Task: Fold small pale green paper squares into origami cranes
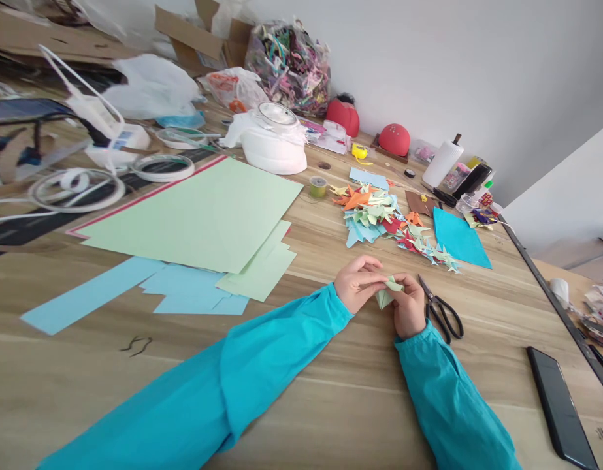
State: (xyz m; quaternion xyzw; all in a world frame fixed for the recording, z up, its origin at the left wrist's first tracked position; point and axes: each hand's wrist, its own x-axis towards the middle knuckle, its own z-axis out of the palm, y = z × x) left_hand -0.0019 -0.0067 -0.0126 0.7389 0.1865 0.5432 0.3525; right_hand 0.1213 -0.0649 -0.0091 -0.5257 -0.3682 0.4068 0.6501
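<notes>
Between both hands is a small piece of light green folded paper (385,297). My left hand (360,282) pinches its left edge, thumb and fingers closed. On the other side my right hand (409,307) grips it with bent fingers, which hide part of the paper. Black-handled scissors (442,310) lie just right of my right hand. Beyond the hands spreads a pile of folded paper cranes (377,212) in orange, green, blue and red. A large stack of light green paper (203,212) lies to the left, with smaller blue paper pieces (188,287) at its near edge.
A black phone (560,405) rests near the right table edge. Behind the cranes are a blue sheet (460,236), a thread spool (318,187) and a yellow tape measure (359,151). White cables and a power strip (117,143) crowd the far left.
</notes>
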